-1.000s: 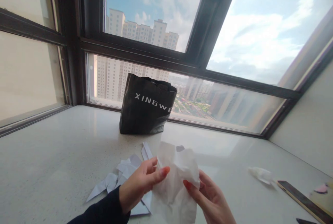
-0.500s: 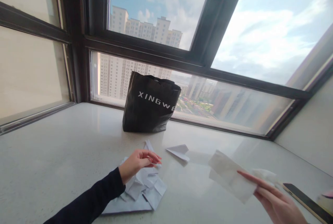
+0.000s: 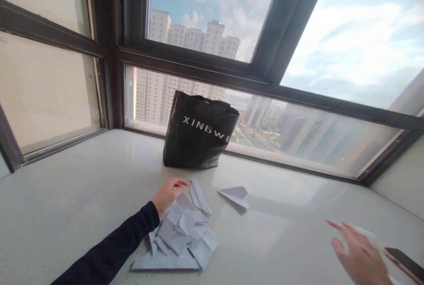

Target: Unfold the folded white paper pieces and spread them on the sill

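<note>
My left hand [image 3: 169, 192], in a dark sleeve, hovers at the upper left of a heap of folded white papers [image 3: 175, 232]. Its fingers are loosely bent and appear to hold nothing. Just right of the fingertips lies a long folded paper strip [image 3: 199, 196]. A white paper airplane [image 3: 236, 196] rests on the pale countertop farther right. Over the right side of the counter, my right hand [image 3: 361, 249] is open, thumb and fingers apart, slightly blurred. Behind it shows part of a whitish thin sheet [image 3: 367, 233], mostly hidden by the hand.
A black bag [image 3: 198, 137] with white lettering stands upright at the back, near the window. A phone [image 3: 404, 262] lies at the right edge beside my right hand. Dark window frames [image 3: 198, 69] bound the countertop [image 3: 82, 196] behind and at the left.
My right hand has let go of the thin white sheet and opened. My left hand has drawn back left from the heap's upper right, uncovering the folded strip. The view has shifted slightly.
</note>
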The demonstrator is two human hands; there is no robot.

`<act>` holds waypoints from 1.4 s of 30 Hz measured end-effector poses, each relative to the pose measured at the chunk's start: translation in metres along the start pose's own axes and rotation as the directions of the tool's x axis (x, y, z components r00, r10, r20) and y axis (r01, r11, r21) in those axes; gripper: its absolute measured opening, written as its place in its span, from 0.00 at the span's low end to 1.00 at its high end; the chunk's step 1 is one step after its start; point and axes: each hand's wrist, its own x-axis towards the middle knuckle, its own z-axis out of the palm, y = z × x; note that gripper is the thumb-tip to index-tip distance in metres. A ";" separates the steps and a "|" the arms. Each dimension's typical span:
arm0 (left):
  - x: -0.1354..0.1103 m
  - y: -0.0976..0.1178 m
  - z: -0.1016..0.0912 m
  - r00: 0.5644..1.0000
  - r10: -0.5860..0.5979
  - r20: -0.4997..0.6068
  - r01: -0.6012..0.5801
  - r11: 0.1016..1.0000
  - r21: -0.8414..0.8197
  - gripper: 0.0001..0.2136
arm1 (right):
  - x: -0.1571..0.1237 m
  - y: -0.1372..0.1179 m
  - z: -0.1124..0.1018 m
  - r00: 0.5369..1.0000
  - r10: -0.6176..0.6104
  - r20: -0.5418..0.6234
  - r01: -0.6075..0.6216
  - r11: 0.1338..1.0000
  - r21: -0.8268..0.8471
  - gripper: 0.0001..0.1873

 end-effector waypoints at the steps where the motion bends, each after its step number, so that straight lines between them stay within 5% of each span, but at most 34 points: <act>1: 0.000 -0.002 0.002 1.000 0.012 -0.005 -0.011 0.999 0.047 0.10 | -0.001 -0.028 0.011 0.997 -0.058 0.056 0.054 0.997 0.062 0.14; 5: -0.004 -0.010 0.009 0.999 0.041 -0.008 -0.039 0.982 0.185 0.11 | -0.013 -0.161 0.037 0.886 -0.342 0.314 0.190 0.884 0.427 0.13; 7: -0.005 -0.013 0.010 0.999 0.037 0.004 -0.037 0.979 0.203 0.07 | -0.020 -0.218 0.043 0.841 -0.415 0.347 0.195 0.831 0.520 0.11; 11: -0.001 -0.015 0.008 0.997 0.054 0.057 -0.060 0.994 0.096 0.03 | -0.023 -0.276 0.050 0.860 -0.407 0.307 0.146 0.773 0.617 0.12; 21: -0.006 0.000 0.012 0.992 0.127 0.003 -0.124 0.972 -0.199 0.18 | -0.017 -0.287 0.060 0.854 -0.257 0.452 -0.335 0.393 0.856 0.17; 29: -0.010 -0.007 0.021 0.992 0.124 0.016 -0.120 0.979 -0.164 0.29 | -0.013 -0.288 0.050 0.912 -0.074 0.402 -0.384 0.182 0.905 0.17; 34: -0.017 -0.004 0.028 0.985 0.143 0.100 -0.126 0.979 -0.161 0.26 | -0.016 -0.296 0.045 0.858 -0.006 0.513 -0.512 -0.056 0.857 0.17; 36: -0.020 0.002 0.034 0.971 0.193 0.143 -0.163 0.966 -0.199 0.24 | -0.022 -0.302 0.047 0.833 -0.109 0.542 -0.546 -0.001 0.838 0.18; 38: -0.020 0.007 0.039 0.960 0.238 0.144 -0.196 0.947 -0.255 0.25 | -0.028 -0.306 0.049 0.830 -0.206 0.519 -0.496 0.156 0.854 0.18; 42: -0.017 0.005 0.039 0.962 0.251 0.110 -0.221 0.947 -0.232 0.26 | -0.029 -0.306 0.045 0.925 -0.153 0.348 -0.250 0.444 0.860 0.18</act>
